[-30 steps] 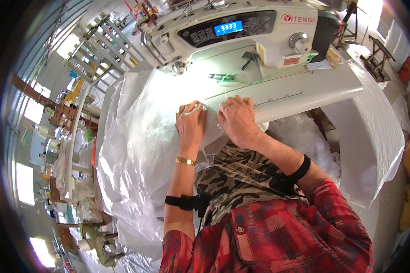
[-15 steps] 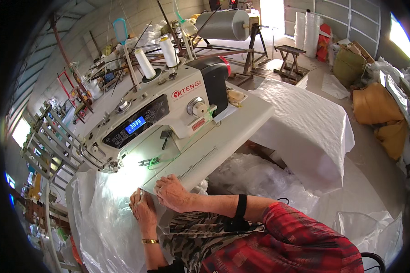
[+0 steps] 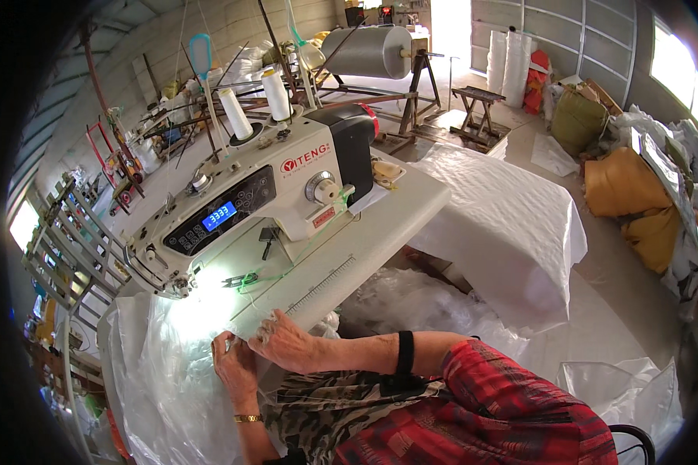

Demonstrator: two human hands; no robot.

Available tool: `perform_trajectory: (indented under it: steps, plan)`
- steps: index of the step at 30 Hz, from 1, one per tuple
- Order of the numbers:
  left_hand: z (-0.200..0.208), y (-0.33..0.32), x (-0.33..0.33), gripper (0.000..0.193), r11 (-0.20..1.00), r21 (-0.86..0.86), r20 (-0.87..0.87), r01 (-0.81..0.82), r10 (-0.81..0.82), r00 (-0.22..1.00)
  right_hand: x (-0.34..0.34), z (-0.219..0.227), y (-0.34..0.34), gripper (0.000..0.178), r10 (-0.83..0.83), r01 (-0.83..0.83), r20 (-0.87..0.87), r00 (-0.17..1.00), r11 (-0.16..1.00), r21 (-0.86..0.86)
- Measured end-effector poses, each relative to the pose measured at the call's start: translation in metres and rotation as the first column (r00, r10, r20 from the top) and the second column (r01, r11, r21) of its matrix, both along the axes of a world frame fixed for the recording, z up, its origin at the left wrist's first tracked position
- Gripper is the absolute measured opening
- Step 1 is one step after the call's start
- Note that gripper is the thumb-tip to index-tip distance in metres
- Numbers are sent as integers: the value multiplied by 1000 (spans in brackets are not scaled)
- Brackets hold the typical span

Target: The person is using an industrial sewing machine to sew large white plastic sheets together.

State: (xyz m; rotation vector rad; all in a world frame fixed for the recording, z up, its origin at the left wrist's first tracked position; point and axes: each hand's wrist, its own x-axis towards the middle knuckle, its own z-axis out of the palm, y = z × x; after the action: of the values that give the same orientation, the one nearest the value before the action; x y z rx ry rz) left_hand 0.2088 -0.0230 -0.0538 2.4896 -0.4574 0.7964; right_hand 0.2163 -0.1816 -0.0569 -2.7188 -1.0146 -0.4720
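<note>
Both hands are close together at the near edge of a white sewing machine [image 3: 244,205]. My left hand [image 3: 235,368], with a gold-coloured watch on its wrist, has its fingers bent over the edge of a translucent plastic sheet [image 3: 167,372]. Right beside it, my right hand [image 3: 285,343] is closed with its fingertips pinched at the same edge; what exactly lies between them is too small to make out. The sheet spreads left under the bright needle lamp. Small thread snips [image 3: 240,280] with green thread lie on the machine bed [image 3: 341,252].
Two white thread cones [image 3: 275,94] stand on top of the machine. A large white sheet [image 3: 504,225] drapes over the right side. Crumpled clear plastic [image 3: 411,310] lies below the bed. A grey metal rack [image 3: 74,248] stands left, and a big grey roll [image 3: 368,53] sits behind.
My right hand has come down slightly and nearer to my left hand. The left hand stays at the sheet's edge. The whole view has shifted a little.
</note>
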Motion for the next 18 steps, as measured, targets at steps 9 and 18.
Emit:
perform_trajectory:
  steps: [9,18]
  plan:
    - [1,-3,-2,18,1000,-7,193,-6,8,981,-2,2,-5,28,97,-86,148,984,993,-84]
    - [-11,14,-18,20,978,146,-19,152,-150,988,1,-12,-12,19,204,-200,268,941,979,-45]
